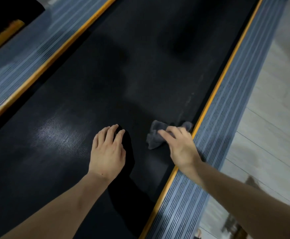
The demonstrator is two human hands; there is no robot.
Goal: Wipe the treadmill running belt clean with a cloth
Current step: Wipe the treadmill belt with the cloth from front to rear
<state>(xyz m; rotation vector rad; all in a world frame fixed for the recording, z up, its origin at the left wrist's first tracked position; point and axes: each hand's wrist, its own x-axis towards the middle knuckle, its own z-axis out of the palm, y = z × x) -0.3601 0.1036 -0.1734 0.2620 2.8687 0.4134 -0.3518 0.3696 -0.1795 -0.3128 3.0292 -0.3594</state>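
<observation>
right hand (pixel 178 145): holds the grey cloth (pixel 158 135), pressed on the running belt (pixel 106 75) beside the right side rail (pixel 227 118) | left hand (pixel 107 150): fingers spread, flat on belt, holds nothing

Head view, steeply down, close over belt (pixel 106 75)

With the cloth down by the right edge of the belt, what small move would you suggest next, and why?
Probably push the grey cloth forward along the belt beside the right yellow strip. The right hand presses it there, and a pale dusty streak runs ahead of it. The left hand rests flat on the belt, seemingly as a brace.
</observation>
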